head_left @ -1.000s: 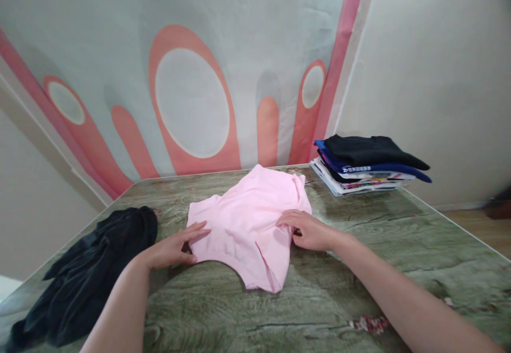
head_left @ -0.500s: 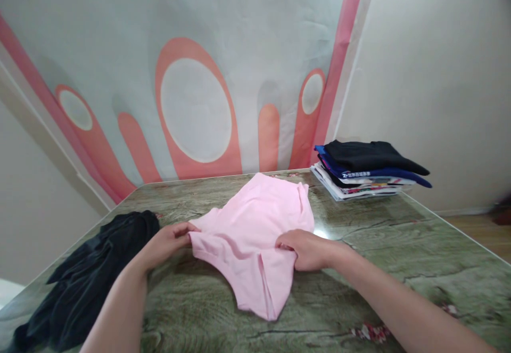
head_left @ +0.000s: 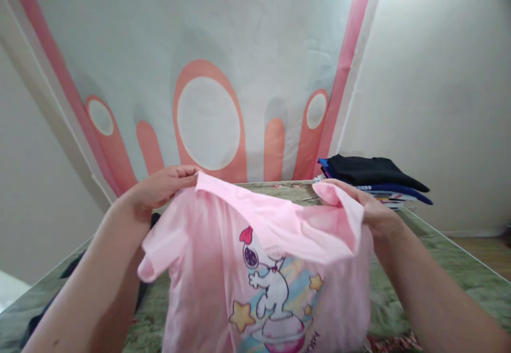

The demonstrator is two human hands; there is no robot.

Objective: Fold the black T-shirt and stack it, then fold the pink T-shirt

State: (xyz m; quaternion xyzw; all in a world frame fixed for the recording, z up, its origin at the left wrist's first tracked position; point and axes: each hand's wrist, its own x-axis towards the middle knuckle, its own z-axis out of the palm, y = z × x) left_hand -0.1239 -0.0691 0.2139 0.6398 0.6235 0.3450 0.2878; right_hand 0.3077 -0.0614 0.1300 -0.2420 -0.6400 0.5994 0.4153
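Note:
A pink T-shirt hangs between my two hands, raised above the table. Its front faces me and shows a cartoon dog on a pink ringed planet, with yellow stars. My left hand pinches the upper edge on the left, beside a short sleeve. On the other side, my right hand grips the upper right part, where the cloth folds over and hides some of the fingers. The top edge sags between the hands. The shirt's lower end runs out of the picture.
A stack of folded clothes, black on top, stands at the table's back right. Dark cloth lies on the left, mostly behind my left arm. The wood-patterned table reaches back to a wall with a pink and grey printed hanging.
Both hands have lifted the pink T-shirt off the table and moved apart. Its printed front now shows, where before it lay with a plain side up. The view has tilted up slightly.

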